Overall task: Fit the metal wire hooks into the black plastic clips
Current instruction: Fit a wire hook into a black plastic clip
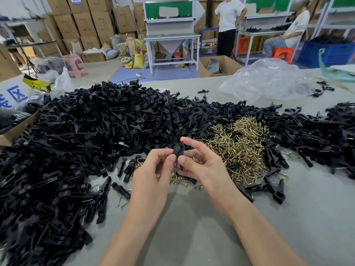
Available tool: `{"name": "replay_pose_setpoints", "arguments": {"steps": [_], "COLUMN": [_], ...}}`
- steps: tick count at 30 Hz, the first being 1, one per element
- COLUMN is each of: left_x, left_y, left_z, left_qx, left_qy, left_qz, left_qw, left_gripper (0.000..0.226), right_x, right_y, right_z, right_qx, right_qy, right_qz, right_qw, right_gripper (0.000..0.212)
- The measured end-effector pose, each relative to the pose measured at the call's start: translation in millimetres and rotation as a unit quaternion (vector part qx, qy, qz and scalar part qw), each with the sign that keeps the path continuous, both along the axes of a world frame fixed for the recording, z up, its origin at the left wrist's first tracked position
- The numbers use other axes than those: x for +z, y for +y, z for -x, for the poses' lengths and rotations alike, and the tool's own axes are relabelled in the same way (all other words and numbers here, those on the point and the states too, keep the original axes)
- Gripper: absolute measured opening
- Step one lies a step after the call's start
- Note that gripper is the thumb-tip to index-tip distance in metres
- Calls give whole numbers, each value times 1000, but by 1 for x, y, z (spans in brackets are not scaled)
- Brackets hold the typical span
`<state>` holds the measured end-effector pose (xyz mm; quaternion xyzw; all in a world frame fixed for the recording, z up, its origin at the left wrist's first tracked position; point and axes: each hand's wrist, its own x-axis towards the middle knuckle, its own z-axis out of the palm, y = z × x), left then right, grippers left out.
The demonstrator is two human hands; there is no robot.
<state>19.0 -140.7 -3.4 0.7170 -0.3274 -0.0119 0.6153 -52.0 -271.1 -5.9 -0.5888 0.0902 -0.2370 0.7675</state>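
Now, left hand (153, 169): up over the table, thumb and forefinger pinching the small black clip (179, 148) from its left side, the other fingers curled in underneath.
Right hand (203, 166): meeting it from the other side, thumb pressed low on the same clip, forefinger arched over the top, remaining fingers loosely bent beneath.
Clip: held between both hands, clear of the table, just in front of the near edge of the hook heap; whether a hook sits in it, I cannot tell from where I stand.
Wire hooks (238, 143): a brass-coloured tangle heaped right of centre, touching the black pile along its far sides, some of it spilling under the hands.
Clip pile (86, 135): huge, sprawling across the left and back of the table, with another drift running off to the right.
Loose hook (122, 201): lying by itself on the bare grey table (192, 233), near the left wrist.
Clips by the right forearm (276, 187): a few, with wire loops showing at their ends.
Plastic bag (269, 79): clear, crumpled, at the far right of the table.
Behind: stacked cartons (84, 22), a white workbench (172, 37), a pink stool (75, 64), one person standing (228, 20), another seated (294, 31) on an orange stool (282, 52).
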Motion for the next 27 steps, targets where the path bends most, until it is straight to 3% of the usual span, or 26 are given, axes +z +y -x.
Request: {"name": "replay_pose_setpoints", "arguments": {"steps": [11, 18, 27], "left_x": [2, 8, 5], "left_y": [0, -2, -3], "left_z": [1, 4, 5], "left_qx": [-27, -19, -18], "left_qy": [55, 91, 81], "left_qz": [26, 72, 34], "left_qw": [998, 993, 996], "left_gripper": [11, 8, 12], "right_x": [3, 6, 6], "right_y": [2, 1, 2], "right_z": [1, 2, 4], "right_qx": [-16, -14, -27], "right_qy": [-5, -16, -4], "right_qz": [51, 14, 57], "right_qw": [999, 1000, 998], "right_gripper": [44, 44, 39]}}
